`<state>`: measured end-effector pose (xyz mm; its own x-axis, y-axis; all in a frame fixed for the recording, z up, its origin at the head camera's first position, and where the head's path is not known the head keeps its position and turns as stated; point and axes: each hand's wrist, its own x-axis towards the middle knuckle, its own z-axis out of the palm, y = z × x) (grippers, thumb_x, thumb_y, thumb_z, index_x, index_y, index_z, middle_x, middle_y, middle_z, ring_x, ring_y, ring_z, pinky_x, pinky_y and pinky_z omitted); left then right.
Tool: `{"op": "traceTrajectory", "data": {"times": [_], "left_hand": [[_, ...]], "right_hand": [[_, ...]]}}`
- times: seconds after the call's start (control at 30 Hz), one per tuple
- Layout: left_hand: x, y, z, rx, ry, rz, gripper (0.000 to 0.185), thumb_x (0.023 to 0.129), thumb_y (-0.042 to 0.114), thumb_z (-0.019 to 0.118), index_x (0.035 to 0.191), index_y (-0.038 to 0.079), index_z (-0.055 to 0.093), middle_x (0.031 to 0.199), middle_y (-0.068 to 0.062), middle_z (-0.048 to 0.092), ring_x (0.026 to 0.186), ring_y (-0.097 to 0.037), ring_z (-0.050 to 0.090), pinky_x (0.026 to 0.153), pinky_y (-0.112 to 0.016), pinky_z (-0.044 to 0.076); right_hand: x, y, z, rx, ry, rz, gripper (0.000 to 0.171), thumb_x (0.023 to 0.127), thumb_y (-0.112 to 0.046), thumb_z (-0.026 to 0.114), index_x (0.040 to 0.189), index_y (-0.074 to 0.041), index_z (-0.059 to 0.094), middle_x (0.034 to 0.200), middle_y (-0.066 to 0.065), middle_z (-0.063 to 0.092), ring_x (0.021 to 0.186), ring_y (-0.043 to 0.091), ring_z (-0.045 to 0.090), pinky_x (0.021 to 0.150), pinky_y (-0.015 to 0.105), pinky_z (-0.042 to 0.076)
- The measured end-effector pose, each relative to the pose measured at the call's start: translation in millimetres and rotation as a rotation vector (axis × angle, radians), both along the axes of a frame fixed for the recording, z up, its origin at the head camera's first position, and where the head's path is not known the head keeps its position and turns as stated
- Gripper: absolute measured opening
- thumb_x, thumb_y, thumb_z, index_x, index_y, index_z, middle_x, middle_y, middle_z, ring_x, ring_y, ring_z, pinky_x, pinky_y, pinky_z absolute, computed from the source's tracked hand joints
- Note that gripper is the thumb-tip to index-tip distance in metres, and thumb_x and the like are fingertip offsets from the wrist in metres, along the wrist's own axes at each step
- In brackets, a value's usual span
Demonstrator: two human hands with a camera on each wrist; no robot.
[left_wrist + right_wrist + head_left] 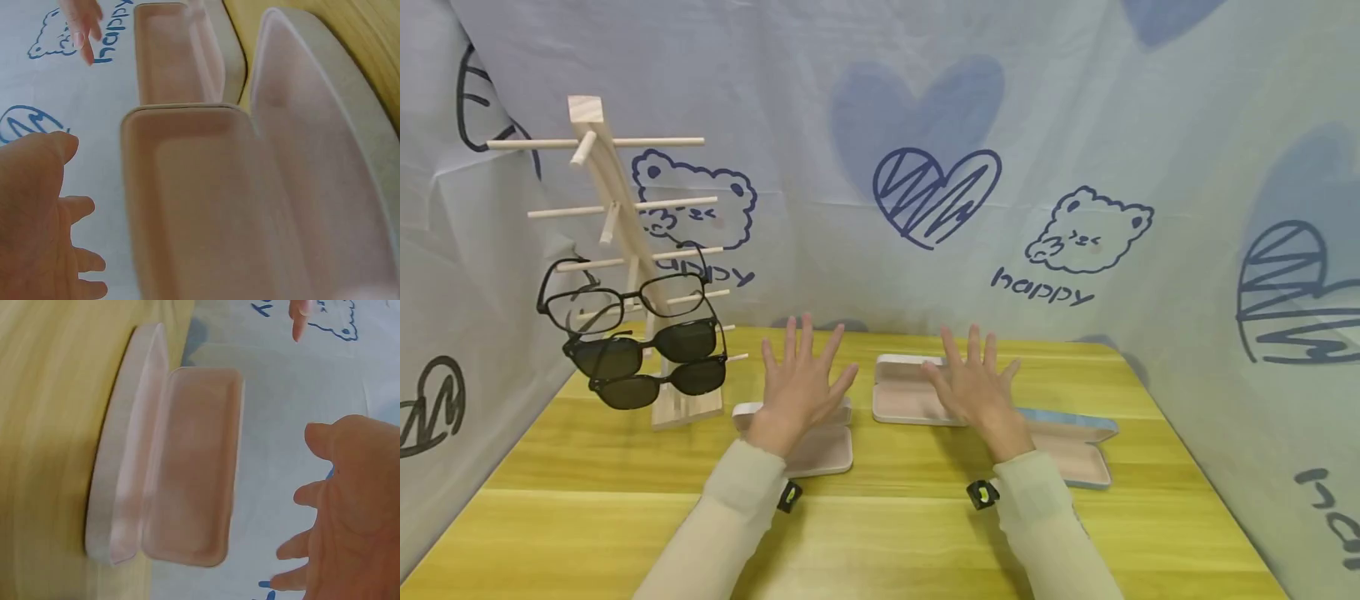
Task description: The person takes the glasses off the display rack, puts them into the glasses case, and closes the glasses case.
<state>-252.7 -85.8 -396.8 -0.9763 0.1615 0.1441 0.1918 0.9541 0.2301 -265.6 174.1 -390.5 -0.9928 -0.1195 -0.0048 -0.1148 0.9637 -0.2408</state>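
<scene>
Both hands hover with fingers spread and hold nothing. The left hand (800, 387) is above an open glasses case (820, 454) with a pale pink lining, hiding part of its lid. That lining (194, 206) fills much of the left wrist view. Between the middle case and the blue one is the right hand (979, 392), overlapping the right end of the middle case (906, 396). This white case (194, 469) lies open in the right wrist view. A third open case (1075, 458), light blue outside, sits beside the right forearm.
A wooden peg stand (607, 175) rises at the left of the yellow wood-grain table (880, 542). It carries black-framed clear glasses (631, 296) above two pairs of dark sunglasses (687, 340). A white cloth (820, 250) with hearts and bears encloses the back and sides.
</scene>
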Motion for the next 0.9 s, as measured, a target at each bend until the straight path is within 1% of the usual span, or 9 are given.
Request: {"op": "traceTrajectory", "data": {"times": [0.07,0.17,0.23,0.33,0.4,0.6,0.7,0.77,0.9], "left_hand": [[3.3,-2,4.3,-0.016,0.018,-0.004,0.071,0.106,0.06,0.038,0.166,0.027,0.02,0.173,-0.022,0.007,0.16,-0.045,0.01,0.124,-0.075,0.008],[10.6,-6,14.7,-0.018,0.096,-0.025,0.068,0.106,0.053,0.045,0.163,0.02,0.032,0.165,-0.024,0.033,0.148,-0.047,0.041,0.118,-0.072,0.032],[16.0,-10,23.1,0.021,0.153,-0.049,0.063,0.105,0.048,0.051,0.158,0.015,0.041,0.154,-0.024,0.051,0.128,-0.046,0.061,0.102,-0.065,0.052],[22.4,-19,37.2,0.152,0.166,-0.08,0.057,0.104,0.042,0.056,0.153,0.013,0.049,0.143,-0.021,0.062,0.112,-0.043,0.069,0.085,-0.057,0.06],[26.0,-27,46.8,0.243,0.136,-0.08,0.055,0.104,0.042,0.055,0.152,0.016,0.051,0.144,-0.017,0.063,0.112,-0.04,0.07,0.076,-0.052,0.061],[38.7,-53,72.7,0.399,0.099,-0.062,0.051,0.106,0.046,0.05,0.151,0.023,0.053,0.136,-0.01,0.069,0.113,-0.032,0.07,0.072,-0.046,0.057],[48.2,-64,87.3,0.458,0.145,-0.068,0.047,0.107,0.044,0.049,0.146,0.02,0.059,0.119,-0.01,0.076,0.096,-0.026,0.073,0.074,-0.041,0.056],[54.8,-71,98.0,0.496,0.194,-0.082,0.043,0.108,0.041,0.05,0.141,0.017,0.063,0.104,-0.009,0.078,0.081,-0.022,0.07,0.068,-0.034,0.053],[69.1,-82,117.1,0.53,0.283,-0.101,0.036,0.107,0.036,0.054,0.134,0.016,0.068,0.087,-0.005,0.077,0.069,-0.016,0.065,0.061,-0.025,0.048]], "right_hand": [[1.0,0,1.8,-0.06,-0.003,0.019,0.075,0.108,-0.062,0.026,0.168,-0.021,0.008,0.172,0.025,-0.001,0.158,0.052,0.0,0.115,0.085,0.001],[1.5,-2,8.5,-0.197,-0.009,0.08,0.074,0.109,-0.059,0.027,0.168,-0.017,0.011,0.172,0.024,0.011,0.157,0.05,0.014,0.122,0.076,0.013],[1.4,-4,14.6,-0.286,-0.016,0.129,0.074,0.109,-0.058,0.029,0.167,-0.014,0.014,0.171,0.021,0.019,0.156,0.047,0.024,0.125,0.068,0.02],[-0.8,-11,23.8,-0.391,-0.023,0.187,0.073,0.109,-0.058,0.032,0.166,-0.014,0.019,0.17,0.015,0.028,0.155,0.041,0.032,0.128,0.058,0.025],[-2.0,-18,29.4,-0.438,-0.022,0.207,0.071,0.109,-0.058,0.033,0.165,-0.016,0.024,0.166,0.015,0.038,0.15,0.04,0.041,0.125,0.058,0.031],[-4.3,-42,47.7,-0.544,0.004,0.266,0.06,0.109,-0.051,0.04,0.158,-0.015,0.041,0.15,0.017,0.058,0.134,0.038,0.059,0.113,0.056,0.047],[-2.3,-56,59.3,-0.588,0.028,0.293,0.054,0.109,-0.048,0.044,0.151,-0.014,0.051,0.145,0.014,0.062,0.131,0.035,0.062,0.111,0.053,0.05],[0.4,-66,68.0,-0.617,0.044,0.309,0.051,0.108,-0.047,0.047,0.146,-0.014,0.057,0.141,0.012,0.065,0.129,0.033,0.063,0.11,0.05,0.051],[4.3,-86,83.7,-0.682,0.067,0.342,0.045,0.107,-0.045,0.052,0.139,-0.016,0.063,0.135,0.007,0.069,0.124,0.028,0.065,0.108,0.045,0.053]]}}
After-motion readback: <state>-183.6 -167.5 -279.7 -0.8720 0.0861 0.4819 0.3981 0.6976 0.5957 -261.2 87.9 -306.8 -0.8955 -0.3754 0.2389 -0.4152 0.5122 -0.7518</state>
